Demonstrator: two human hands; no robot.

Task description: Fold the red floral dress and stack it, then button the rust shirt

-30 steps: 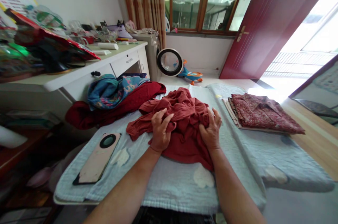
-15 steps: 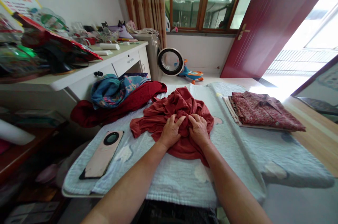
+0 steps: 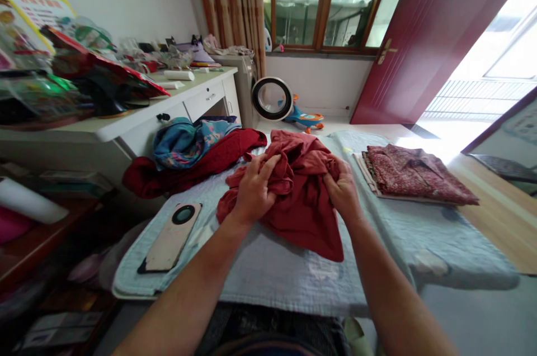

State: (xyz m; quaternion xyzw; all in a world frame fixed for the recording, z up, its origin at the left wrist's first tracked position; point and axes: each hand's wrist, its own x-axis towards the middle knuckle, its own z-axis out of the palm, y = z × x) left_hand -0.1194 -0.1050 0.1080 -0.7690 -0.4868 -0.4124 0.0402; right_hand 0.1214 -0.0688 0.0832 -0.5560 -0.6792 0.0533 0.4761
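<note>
A crumpled rust-red garment (image 3: 302,216) is bunched up over the pale blue cloth (image 3: 289,289) that covers the table; its kind is hidden by the folds. My left hand (image 3: 255,188) grips its left part, thumb and fingers closed on the fabric. On the other side, my right hand (image 3: 343,188) pinches the garment's right edge. Fabric hangs between both hands, its lower corner pointing toward me. Left of it lies a phone (image 3: 170,241), back side up.
Behind on the left sit a dark red garment (image 3: 210,163) and a blue floral cloth (image 3: 180,143). Folded patterned clothes (image 3: 419,174) are stacked on the right. A cluttered white desk (image 3: 138,121) stands to the left. Beyond the table are a blue toy (image 3: 302,117) and an open red door (image 3: 390,37).
My hands have moved apart, the right one outward to the right, lifting and spreading the rust-red garment. My view has shifted slightly.
</note>
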